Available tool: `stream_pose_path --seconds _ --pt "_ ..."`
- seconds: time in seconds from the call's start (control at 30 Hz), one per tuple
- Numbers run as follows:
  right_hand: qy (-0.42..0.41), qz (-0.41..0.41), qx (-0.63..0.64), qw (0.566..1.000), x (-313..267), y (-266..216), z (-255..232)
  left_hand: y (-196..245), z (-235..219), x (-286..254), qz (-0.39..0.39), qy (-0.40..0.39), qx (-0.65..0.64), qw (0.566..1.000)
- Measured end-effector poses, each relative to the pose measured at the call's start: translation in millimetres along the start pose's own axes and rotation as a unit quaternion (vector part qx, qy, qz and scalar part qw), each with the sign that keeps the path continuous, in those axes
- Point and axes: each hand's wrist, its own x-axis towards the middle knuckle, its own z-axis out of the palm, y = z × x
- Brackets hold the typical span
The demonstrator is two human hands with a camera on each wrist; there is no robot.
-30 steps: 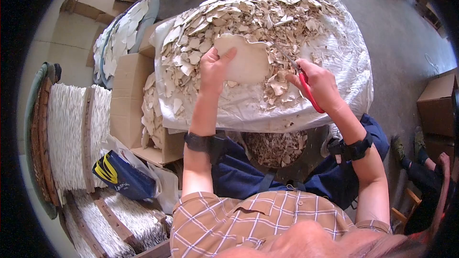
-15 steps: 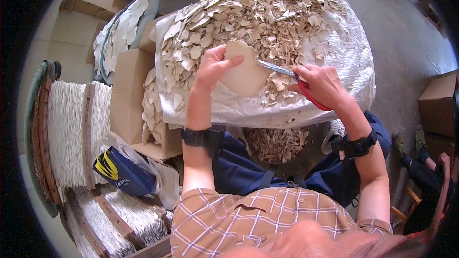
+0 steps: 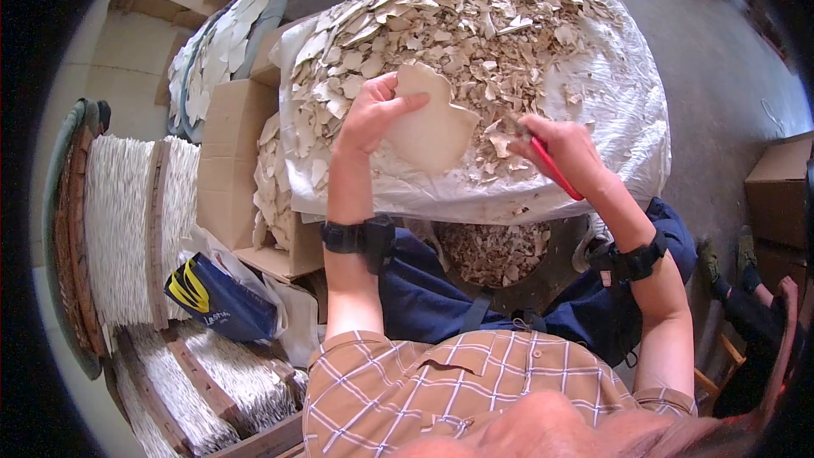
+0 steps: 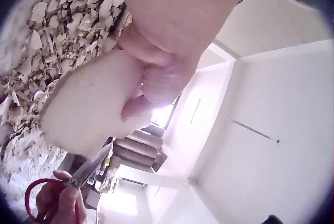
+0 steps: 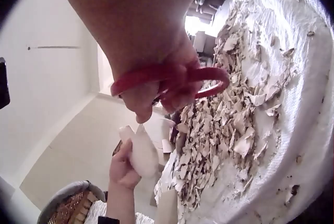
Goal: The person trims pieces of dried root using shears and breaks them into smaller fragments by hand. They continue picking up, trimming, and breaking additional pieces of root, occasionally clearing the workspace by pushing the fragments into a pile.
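Observation:
My left hand [image 3: 370,117] holds a thin, stiff cream-coloured sheet [image 3: 434,129] by its left edge, the thumb lying across its face. The sheet is rounded at the bottom and has a notch in its upper right edge. To its right, my right hand [image 3: 570,151] grips red-handled scissors [image 3: 555,171]; in the head view the blades are mostly hidden by the fingers and foreshortened. The left wrist view shows the metal blades just below the sheet's edge. In the right wrist view, red finger loops [image 5: 148,77] surround the fingers, with the sheet [image 5: 143,156] beyond.
A heap of broken cream flakes [image 3: 475,42] covers much of a white plastic sheet [image 3: 610,119]. Below stands a round container of scraps [image 3: 500,254]. At left are a cardboard box [image 3: 227,170], stacked white sheets [image 3: 123,229] and a blue bag [image 3: 225,301]. Another person's legs show at right.
The cream sheet has turned in my left hand, its ragged edge no longer on top. The scissors, whose blades reached the sheet's right edge half a second ago, now sit apart from it, tilted away.

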Motion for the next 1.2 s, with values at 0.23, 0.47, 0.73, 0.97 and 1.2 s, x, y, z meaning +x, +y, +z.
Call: stream_pose_path --seconds 0.23,0.47,0.73,0.97,1.2 --pt "-0.050 0.179 0.355 0.916 4.1 -11.3 -10.3 -12.9 18.0 10.7 0.365 0.195 0.400 0.818" --pt "-0.097 0.148 0.435 0.883 -0.1 -13.1 -8.6 -6.6 29.7 5.8 0.543 0.192 0.590 0.566" --pt "-0.134 0.160 0.415 0.885 -2.5 -17.7 -19.4 -11.4 36.2 7.1 0.543 0.152 0.626 0.538" --pt "-0.106 0.193 0.434 0.874 -4.5 -23.6 -15.1 -14.5 41.5 7.3 0.538 0.141 0.628 0.544" --pt "-0.057 0.195 0.342 0.918 -0.7 -19.5 -7.3 -14.4 41.7 9.9 0.529 0.140 0.611 0.572"
